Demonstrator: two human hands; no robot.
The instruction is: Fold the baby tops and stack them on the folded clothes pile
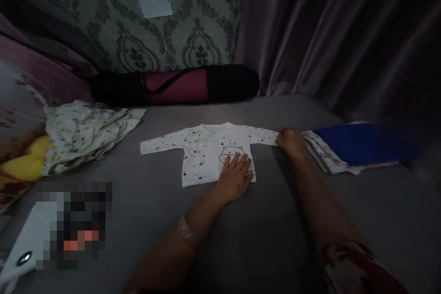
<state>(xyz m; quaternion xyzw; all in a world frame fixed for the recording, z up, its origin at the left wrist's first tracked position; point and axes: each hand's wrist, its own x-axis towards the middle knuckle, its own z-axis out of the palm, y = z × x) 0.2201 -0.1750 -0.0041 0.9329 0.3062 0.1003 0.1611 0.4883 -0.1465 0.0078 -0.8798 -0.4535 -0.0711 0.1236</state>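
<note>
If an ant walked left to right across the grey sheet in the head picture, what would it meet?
Crumpled printed cloth → small white shirt → right hand → blue cloth.

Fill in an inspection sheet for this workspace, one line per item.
Surface: grey sheet, dimly lit.
Things in hand: small white printed shirt, spread flat, both sleeves out sideways.
Clutter: clothes pile on the right with a blue cloth on top; crumpled patterned cloth on the left; long black-and-pink bag at the back.
Hands: left hand flat on the shirt's front; right hand at a sleeve end, grip unclear.
Cables: nothing seen.
Surroundings: patterned wall, purple curtain.
</note>
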